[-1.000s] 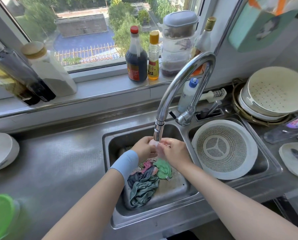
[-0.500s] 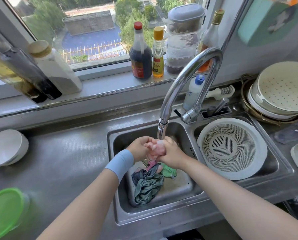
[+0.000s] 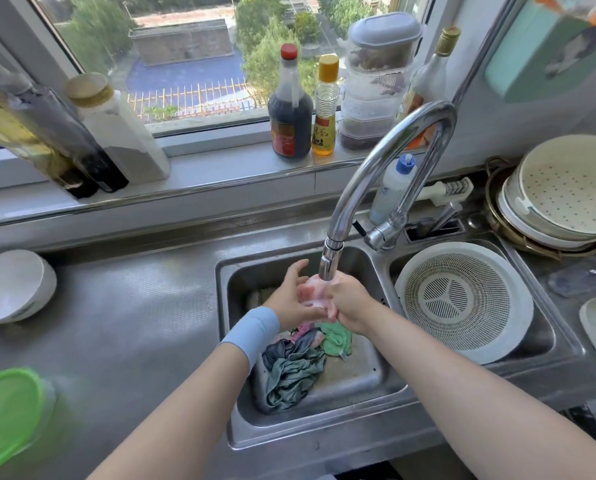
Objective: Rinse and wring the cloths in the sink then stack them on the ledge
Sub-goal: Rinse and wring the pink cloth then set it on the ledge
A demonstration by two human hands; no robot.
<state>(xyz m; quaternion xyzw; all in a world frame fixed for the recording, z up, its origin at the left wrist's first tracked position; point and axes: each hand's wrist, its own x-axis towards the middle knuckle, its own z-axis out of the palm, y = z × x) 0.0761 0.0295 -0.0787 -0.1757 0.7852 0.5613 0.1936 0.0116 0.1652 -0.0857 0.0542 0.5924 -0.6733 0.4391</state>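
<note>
A wet pink cloth (image 3: 312, 293) is bunched at centre frame, above the sink (image 3: 358, 382). Below it a grey-green cloth (image 3: 293, 379), a dark blue cloth (image 3: 277, 351) and a green cloth (image 3: 336, 339) lie crumpled together on the basin floor.

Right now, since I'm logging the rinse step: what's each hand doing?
Left hand: open, fingers flat against the pink cloth.
Right hand: closed around the pink cloth.

Home kitchen, seen at a steel double sink (image 3: 324, 441) beneath a curved tap (image 3: 376, 161); sauce bottles (image 3: 289, 112) lined along the windowsill (image 3: 220, 168), a colander (image 3: 462, 299) in the right basin, a bowl (image 3: 12, 285) on the counter (image 3: 133, 323).
</note>
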